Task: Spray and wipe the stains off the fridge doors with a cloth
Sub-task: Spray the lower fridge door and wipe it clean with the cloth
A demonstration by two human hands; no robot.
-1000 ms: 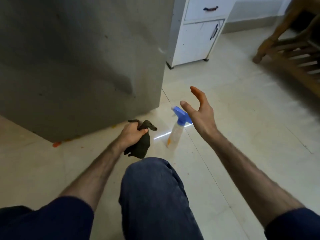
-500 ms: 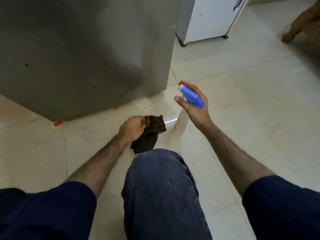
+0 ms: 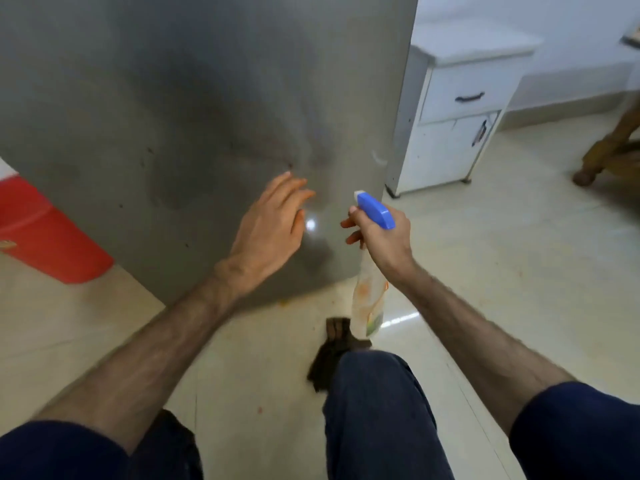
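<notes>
Now, right hand (image 3: 384, 240) gripping the blue-headed clear plastic spray bottle (image 3: 372, 258) near the grey steel fridge door (image 3: 207, 109), left hand (image 3: 270, 225) open and empty, dark brown cloth (image 3: 334, 355) on the floor by the knee: best aim squarely at the dark specks, mist lightly.

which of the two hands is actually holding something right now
The right hand: it grips the clear spray bottle with the blue trigger head. The left hand is spread open near the grey steel fridge door, holding nothing.
</notes>
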